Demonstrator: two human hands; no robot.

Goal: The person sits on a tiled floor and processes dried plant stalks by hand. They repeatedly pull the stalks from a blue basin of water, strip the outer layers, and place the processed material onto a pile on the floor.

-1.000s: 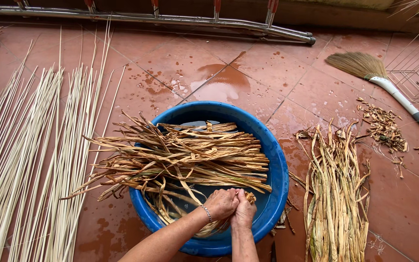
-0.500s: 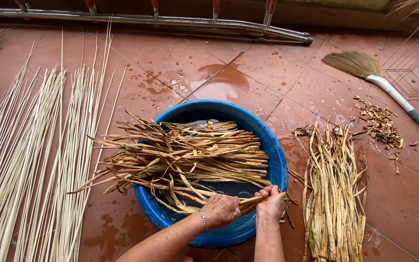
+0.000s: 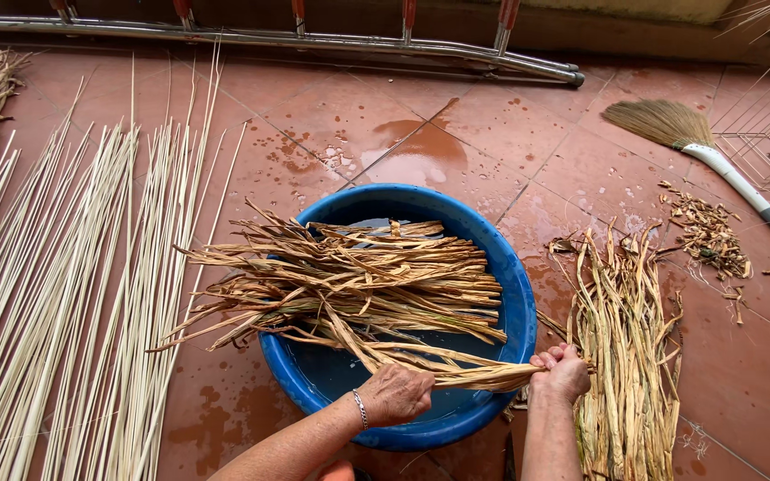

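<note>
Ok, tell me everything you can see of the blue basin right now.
The blue basin is round, looks like plastic, and sits upright on the wet red tile floor. Shallow water shows inside. A bundle of tan dried fibre strips lies across it, ends jutting past the left rim. At its near rim the left hand and right hand grip a few strips pulled taut between them. A pile of similar strips lies just to its right.
</note>
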